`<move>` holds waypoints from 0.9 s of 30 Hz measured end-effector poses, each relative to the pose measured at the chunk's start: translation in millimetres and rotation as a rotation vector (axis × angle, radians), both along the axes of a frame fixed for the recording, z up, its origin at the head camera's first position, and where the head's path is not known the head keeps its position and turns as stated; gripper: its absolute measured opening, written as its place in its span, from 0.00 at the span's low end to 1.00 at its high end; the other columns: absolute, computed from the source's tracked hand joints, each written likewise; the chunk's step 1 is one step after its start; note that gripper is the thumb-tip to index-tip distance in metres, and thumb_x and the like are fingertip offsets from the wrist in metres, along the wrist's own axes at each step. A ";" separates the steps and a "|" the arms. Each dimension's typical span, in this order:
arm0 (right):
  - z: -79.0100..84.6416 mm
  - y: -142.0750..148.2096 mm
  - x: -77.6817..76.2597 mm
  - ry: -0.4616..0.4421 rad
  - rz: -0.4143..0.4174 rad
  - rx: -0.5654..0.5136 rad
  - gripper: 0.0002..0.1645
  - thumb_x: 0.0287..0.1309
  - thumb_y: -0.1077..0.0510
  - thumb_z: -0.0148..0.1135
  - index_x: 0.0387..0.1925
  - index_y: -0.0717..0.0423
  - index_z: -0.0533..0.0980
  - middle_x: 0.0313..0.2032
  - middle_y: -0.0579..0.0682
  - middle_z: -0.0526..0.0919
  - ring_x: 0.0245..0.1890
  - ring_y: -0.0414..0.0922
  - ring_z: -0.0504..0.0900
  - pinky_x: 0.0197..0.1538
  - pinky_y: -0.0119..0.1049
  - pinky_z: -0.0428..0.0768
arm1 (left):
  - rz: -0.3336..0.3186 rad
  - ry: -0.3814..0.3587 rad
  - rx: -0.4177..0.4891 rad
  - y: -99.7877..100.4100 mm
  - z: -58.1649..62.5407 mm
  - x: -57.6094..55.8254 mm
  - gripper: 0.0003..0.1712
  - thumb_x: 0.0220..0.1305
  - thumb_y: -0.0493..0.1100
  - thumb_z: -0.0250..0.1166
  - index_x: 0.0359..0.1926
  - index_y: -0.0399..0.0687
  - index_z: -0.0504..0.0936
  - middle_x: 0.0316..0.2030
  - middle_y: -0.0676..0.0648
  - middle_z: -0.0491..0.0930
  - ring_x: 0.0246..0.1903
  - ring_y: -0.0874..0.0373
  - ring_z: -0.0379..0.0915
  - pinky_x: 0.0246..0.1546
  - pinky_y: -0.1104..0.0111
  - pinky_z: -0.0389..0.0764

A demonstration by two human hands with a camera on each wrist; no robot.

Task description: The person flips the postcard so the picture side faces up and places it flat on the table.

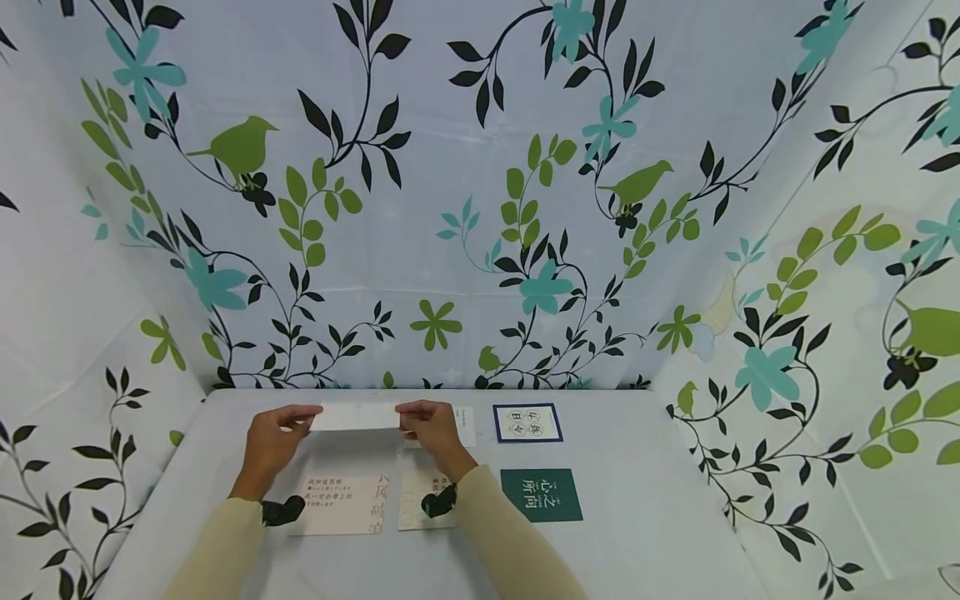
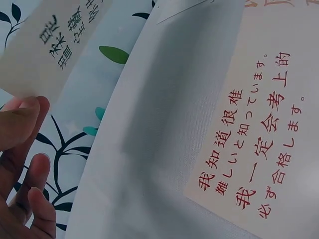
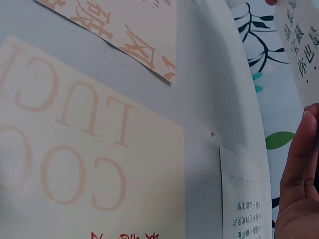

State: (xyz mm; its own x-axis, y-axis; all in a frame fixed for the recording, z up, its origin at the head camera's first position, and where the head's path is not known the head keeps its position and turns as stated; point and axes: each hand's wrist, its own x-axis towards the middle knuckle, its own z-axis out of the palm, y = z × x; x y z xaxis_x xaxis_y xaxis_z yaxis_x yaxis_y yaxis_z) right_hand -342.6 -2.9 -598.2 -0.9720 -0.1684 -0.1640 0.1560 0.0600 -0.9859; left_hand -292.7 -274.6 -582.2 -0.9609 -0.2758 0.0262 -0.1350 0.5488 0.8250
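A white card (image 1: 355, 417) with dark handwritten-style characters is held up above the far part of the table, stretched between both hands. My left hand (image 1: 272, 446) pinches its left end between thumb and fingers, and my right hand (image 1: 437, 432) pinches the right end. In the left wrist view the lettered side of the card (image 2: 60, 47) shows, with the thumb on its lower corner. Below the hands lies a pale pink card (image 1: 337, 510) with red and orange writing. Beside it is a cream card (image 1: 417, 490) with large faint letters, partly covered by the right forearm.
Right of the right hand lies a white card (image 1: 467, 427), partly hidden by that hand. Farther right are a blue-bordered card (image 1: 528, 423) and a dark green card (image 1: 551, 504) with white characters. Patterned cloth (image 1: 450, 208) rises behind the white table (image 1: 637, 533) and along both sides.
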 end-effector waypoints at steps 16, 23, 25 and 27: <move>-1.7 -15.2 0.6 -0.016 -0.135 0.023 0.07 0.63 0.63 0.74 0.42 0.50 0.86 0.35 0.48 0.89 0.35 0.43 0.90 0.42 0.39 0.89 | 0.135 0.000 0.050 10.6 -5.4 -3.2 0.18 0.73 0.43 0.70 0.59 0.43 0.86 0.52 0.37 0.88 0.50 0.47 0.81 0.39 0.80 0.72; 1.2 -20.8 5.1 -0.018 -0.190 0.078 0.09 0.64 0.64 0.73 0.43 0.51 0.86 0.33 0.47 0.89 0.33 0.43 0.90 0.43 0.44 0.90 | 0.131 -0.003 0.040 11.6 -8.5 1.5 0.18 0.73 0.44 0.70 0.59 0.45 0.86 0.51 0.39 0.89 0.48 0.47 0.81 0.37 0.78 0.74; 0.5 -21.8 6.1 -0.022 -0.190 0.104 0.09 0.64 0.64 0.72 0.44 0.49 0.87 0.33 0.46 0.88 0.33 0.42 0.90 0.45 0.45 0.90 | 0.120 -0.010 0.021 10.9 -10.0 1.9 0.19 0.72 0.44 0.70 0.62 0.46 0.86 0.51 0.39 0.89 0.47 0.48 0.78 0.39 0.72 0.74; -1.0 -22.5 6.9 -0.027 -0.184 0.123 0.11 0.64 0.65 0.72 0.44 0.47 0.87 0.33 0.46 0.88 0.33 0.42 0.90 0.45 0.46 0.90 | 0.106 -0.021 0.002 9.9 -11.8 2.0 0.22 0.72 0.44 0.70 0.64 0.47 0.85 0.51 0.38 0.89 0.47 0.48 0.75 0.41 0.66 0.72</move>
